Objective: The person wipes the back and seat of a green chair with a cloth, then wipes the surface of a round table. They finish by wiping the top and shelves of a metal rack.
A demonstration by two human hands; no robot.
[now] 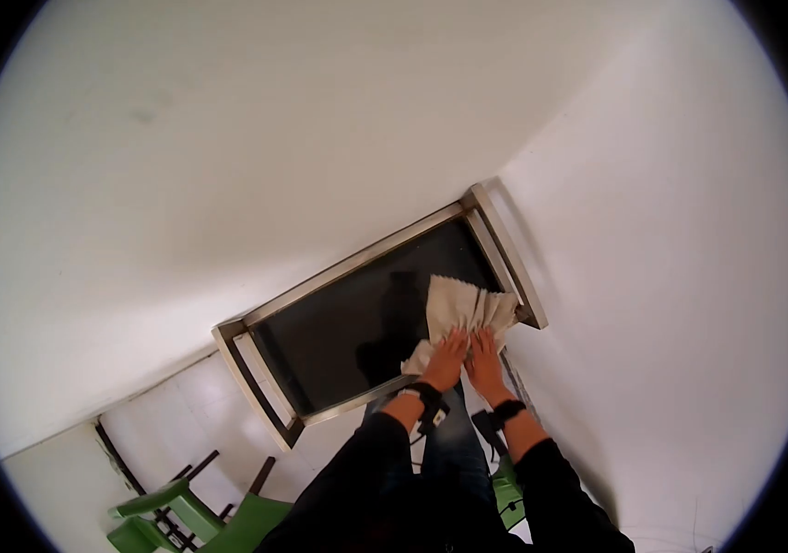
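A beige cloth (pixel 454 300) with a zigzag edge lies crumpled over the right end of a dark glass-topped table (pixel 339 318) with a metal frame. My left hand (pixel 445 361) grips the bunched near part of the cloth, fingers pointing away from me. Right beside it, my right hand (pixel 484 364) grips the same gathered folds. One corner of the cloth hangs near the table's front rim, below my left hand. Its far part is spread on the glass. Both wrists wear black straps with small devices. The cloth hides part of my fingertips.
White walls (pixel 670 230) meet at a corner behind and to the right of the table. Raised metal rails (pixel 256 387) stand at both table ends. Green chairs (pixel 196 511) with dark legs are at lower left, and another green seat shows behind my legs.
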